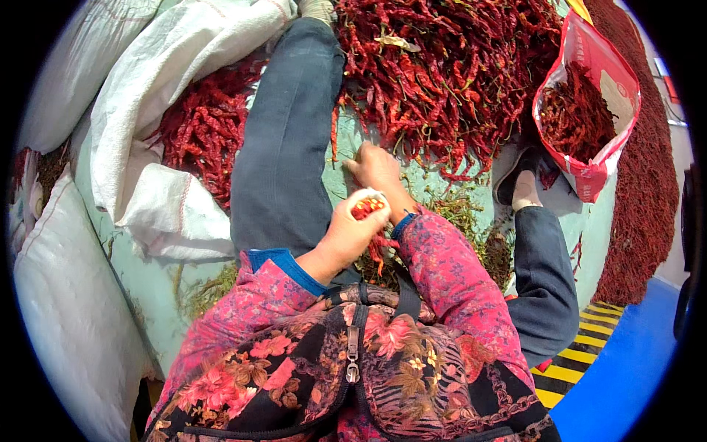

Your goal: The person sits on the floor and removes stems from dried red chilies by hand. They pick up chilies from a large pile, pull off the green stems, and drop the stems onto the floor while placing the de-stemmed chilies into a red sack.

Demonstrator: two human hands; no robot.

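Observation:
My left hand [349, 226] is closed around a bunch of dried red chillies [369, 208]; their cut or broken ends show at the top of the fist and some tips hang out below. Just beyond it, my right hand [378, 168] is low over the pale green floor at the near edge of a large heap of dried red chillies [436, 83]. Its fingers are bent and their tips point at the floor; whether they pinch a chilli cannot be told. Green stems [455, 212] lie scattered beside my right forearm.
Left of my outstretched leg, a white woven sack [182, 204] lies open with red chillies [207, 127] by it. Full white sacks [72, 309] stand farther left. A red-rimmed bag [588, 160] at right holds dark red chillies. Beyond it stretches a long dark red heap [643, 182].

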